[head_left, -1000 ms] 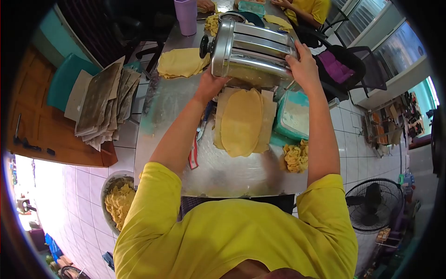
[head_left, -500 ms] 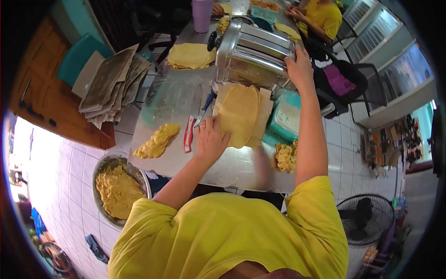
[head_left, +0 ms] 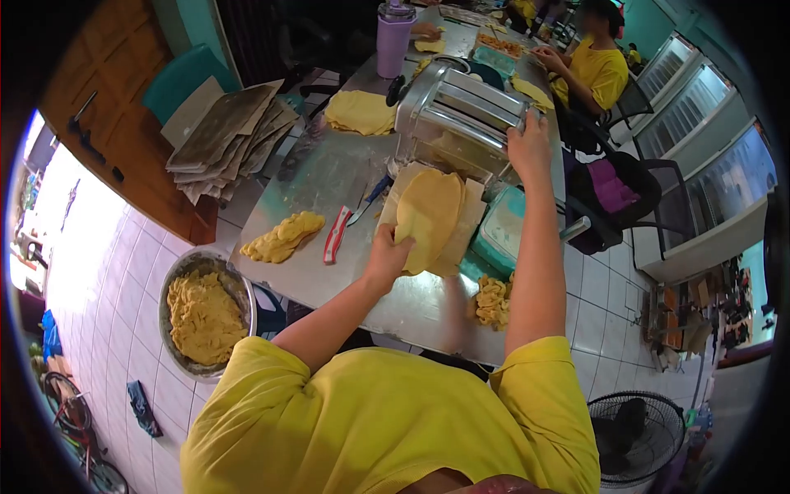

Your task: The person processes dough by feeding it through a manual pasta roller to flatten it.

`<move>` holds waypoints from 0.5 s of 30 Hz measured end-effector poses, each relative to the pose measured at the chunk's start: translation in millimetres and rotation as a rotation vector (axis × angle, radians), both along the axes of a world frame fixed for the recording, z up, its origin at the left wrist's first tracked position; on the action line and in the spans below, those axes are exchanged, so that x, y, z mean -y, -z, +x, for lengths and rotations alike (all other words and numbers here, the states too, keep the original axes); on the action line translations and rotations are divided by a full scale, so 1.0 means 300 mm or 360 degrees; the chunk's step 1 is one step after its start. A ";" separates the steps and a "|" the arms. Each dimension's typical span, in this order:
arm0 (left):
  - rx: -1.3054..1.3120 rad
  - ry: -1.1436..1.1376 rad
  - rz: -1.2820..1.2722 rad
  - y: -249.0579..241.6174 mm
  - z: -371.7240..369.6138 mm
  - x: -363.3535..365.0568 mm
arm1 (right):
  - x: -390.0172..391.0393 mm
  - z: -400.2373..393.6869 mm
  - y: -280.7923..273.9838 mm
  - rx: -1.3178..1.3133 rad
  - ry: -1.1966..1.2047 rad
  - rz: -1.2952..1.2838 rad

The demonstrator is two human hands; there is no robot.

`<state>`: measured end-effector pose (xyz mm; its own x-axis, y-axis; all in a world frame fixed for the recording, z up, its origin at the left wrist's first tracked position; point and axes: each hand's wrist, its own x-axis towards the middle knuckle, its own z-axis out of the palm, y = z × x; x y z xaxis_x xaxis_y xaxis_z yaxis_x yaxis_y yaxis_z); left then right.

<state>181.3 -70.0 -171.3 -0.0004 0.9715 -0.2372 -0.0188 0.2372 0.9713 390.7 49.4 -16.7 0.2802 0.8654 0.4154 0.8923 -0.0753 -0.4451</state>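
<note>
My left hand (head_left: pixel 388 257) pinches the near left edge of a flat, oval dough sheet (head_left: pixel 429 216), thumb on top and fingers mostly hidden beneath. The sheet lies on a board in front of a silver pasta machine (head_left: pixel 461 111). My right hand (head_left: pixel 529 148) grips the right end of that machine, its fingertips partly hidden. Left of my left hand are a red-and-white handle (head_left: pixel 336 235) and a blue-handled knife or scraper (head_left: pixel 374 194). A lump of dough (head_left: pixel 284 236) rests further left. Crumpled dough pieces (head_left: pixel 494 300) sit beside a teal container (head_left: pixel 502 222).
Stacked dough sheets (head_left: pixel 360 111) and a purple tumbler (head_left: pixel 395 41) stand at the back of the metal table (head_left: pixel 300 181). A bowl of dough (head_left: pixel 206 309) is below left. A co-worker (head_left: pixel 597 70) sits at the far right. A fan (head_left: pixel 638 436) stands lower right.
My left hand has gone from lying beside the dough sheet to gripping its near left edge. My right hand stays on the pasta machine. The camera view has shifted a little.
</note>
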 end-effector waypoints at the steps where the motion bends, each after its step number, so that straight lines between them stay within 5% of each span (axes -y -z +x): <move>1: 0.0411 -0.0045 -0.0203 -0.033 -0.003 0.021 | -0.003 -0.002 0.000 0.0008 0.0002 0.0011; 2: 0.0825 -0.0090 -0.0391 -0.052 -0.010 0.031 | -0.007 -0.003 0.003 0.0001 -0.0021 0.0016; 6: 0.1057 -0.0077 -0.0476 -0.051 -0.045 0.022 | -0.012 0.005 0.008 -0.0016 -0.0023 0.0060; 9: 0.0870 -0.0192 -0.0260 -0.206 -0.080 0.011 | -0.033 0.025 0.032 -0.0035 -0.0025 0.0048; 11: 0.0555 -0.0233 0.0385 -0.264 -0.129 -0.062 | -0.034 0.032 0.037 -0.0005 -0.0028 0.0063; 15: 0.0272 0.0020 0.0501 -0.433 -0.310 -0.210 | -0.022 0.024 0.029 0.0014 -0.0042 0.0092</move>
